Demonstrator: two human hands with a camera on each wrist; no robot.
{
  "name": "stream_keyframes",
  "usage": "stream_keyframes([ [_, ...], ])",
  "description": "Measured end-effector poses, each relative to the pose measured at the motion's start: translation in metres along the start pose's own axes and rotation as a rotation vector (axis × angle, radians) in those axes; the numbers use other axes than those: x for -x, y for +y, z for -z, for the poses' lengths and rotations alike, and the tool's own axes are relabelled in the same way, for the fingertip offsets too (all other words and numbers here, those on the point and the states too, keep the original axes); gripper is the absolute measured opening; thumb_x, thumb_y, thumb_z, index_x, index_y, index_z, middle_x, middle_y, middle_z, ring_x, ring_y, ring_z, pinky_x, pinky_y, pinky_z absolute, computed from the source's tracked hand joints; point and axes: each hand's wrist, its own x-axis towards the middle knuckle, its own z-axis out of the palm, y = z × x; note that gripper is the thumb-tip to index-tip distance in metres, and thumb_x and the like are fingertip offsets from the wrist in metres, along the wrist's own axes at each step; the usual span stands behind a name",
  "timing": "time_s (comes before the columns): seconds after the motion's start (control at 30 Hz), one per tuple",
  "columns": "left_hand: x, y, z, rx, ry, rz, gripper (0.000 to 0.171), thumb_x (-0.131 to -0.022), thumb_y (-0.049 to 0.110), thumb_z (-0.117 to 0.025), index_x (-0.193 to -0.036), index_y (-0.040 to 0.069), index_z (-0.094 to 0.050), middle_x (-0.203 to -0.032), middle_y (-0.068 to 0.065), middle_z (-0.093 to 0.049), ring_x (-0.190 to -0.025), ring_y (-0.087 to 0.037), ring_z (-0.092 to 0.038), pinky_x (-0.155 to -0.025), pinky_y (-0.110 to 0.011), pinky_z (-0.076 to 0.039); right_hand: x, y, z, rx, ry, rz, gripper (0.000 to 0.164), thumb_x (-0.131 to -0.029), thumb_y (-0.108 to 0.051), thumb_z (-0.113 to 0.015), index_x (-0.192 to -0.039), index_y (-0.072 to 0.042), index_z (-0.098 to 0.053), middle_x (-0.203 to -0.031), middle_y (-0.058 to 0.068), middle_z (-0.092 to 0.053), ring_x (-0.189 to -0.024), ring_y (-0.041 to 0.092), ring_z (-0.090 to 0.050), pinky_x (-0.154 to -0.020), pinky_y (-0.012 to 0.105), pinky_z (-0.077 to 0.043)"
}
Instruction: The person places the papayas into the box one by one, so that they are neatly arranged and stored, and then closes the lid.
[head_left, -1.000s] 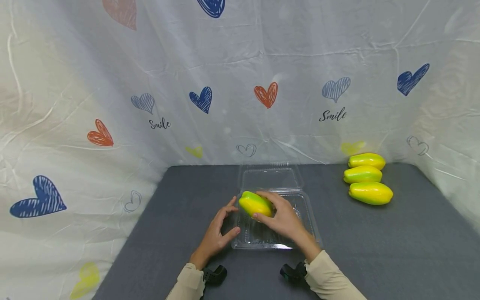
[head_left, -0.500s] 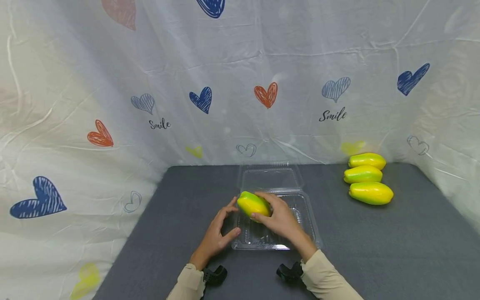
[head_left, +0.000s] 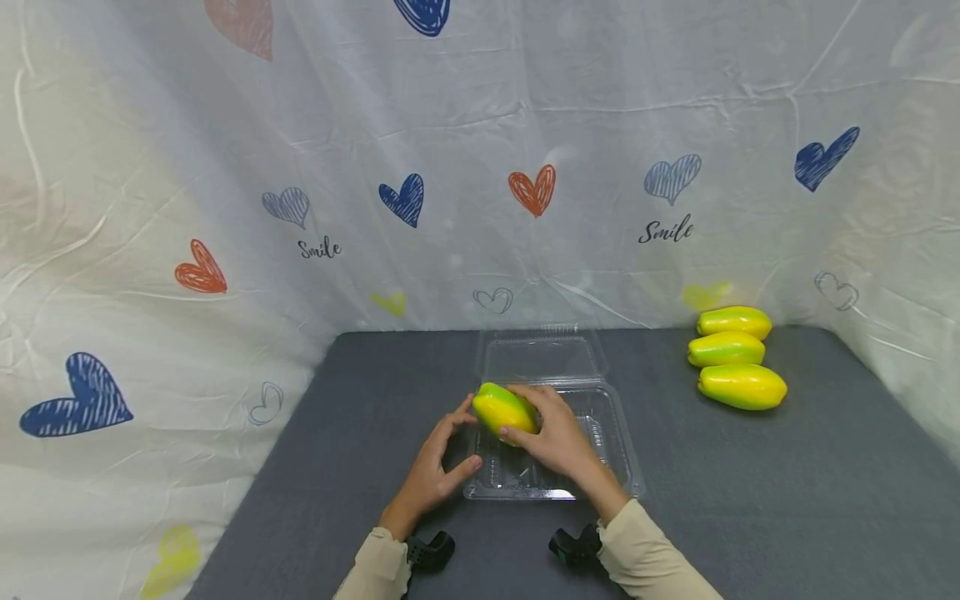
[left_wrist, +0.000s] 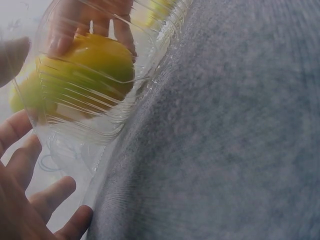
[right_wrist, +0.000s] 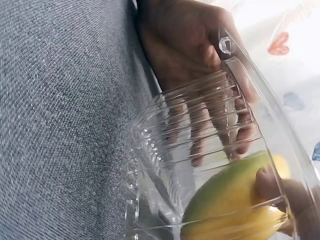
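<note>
Where one clear, ribbed plastic hinged container [head_left: 525,493] lies open on the grey worktop [head_left: 750,508], a person's left hand [head_left: 433,462] is at its left edge, fingers apart, gripping nothing; whether they touch its wall is hard to tell. The right hand [head_left: 558,429] has its fingers clamped on a glossy yellow-green oval fruit [head_left: 501,407], tilted at the container's left half; contact with the base is unclear. That smooth skin could slip if the grip loosened, and pressing on the rim might shift or dent the thin plastic. Counted near to far: two hands, one held fruit, one container with one folded-back lid [head_left: 542,357], then three similar yellow-green fruits [head_left: 742,387] in a row, right of and beyond the container.
</note>
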Motion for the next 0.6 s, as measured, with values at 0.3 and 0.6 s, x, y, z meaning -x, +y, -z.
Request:
stream_keyframes([
  [0.3, 0.0002, 0.0005, 0.0007, 0.012, 0.001, -0.014, 0.050, -0.091, 0.017, -0.071, -0.138, 0.017, -0.051, -0.167, 0.001, -0.032, -0.155, -0.025, -0.031, -0.125, -0.054, -0.025, 0.0021, 0.0005, 0.0021, -0.001, -0.048, 0.003, 0.067, -0.086, -0.025, -0.082, -0.147, -0.015, -0.055, -0.123, 0.012, -0.060, -0.096, 0.019, -0.057, -0.079, 0.035, -0.050],
  [0.6, 0.0004, 0.0009, 0.0001, 0.009, -0.003, -0.005, 0.050, -0.092, 0.020, -0.070, -0.138, 0.017, -0.051, -0.167, 0.002, -0.031, -0.155, -0.025, -0.031, -0.124, -0.056, -0.024, 0.0029, 0.0022, 0.0030, -0.004, -0.051, 0.007, 0.068, -0.086, -0.023, -0.082, -0.147, -0.013, -0.054, -0.120, 0.010, -0.061, -0.102, 0.022, -0.060, -0.089, 0.046, -0.055],
])
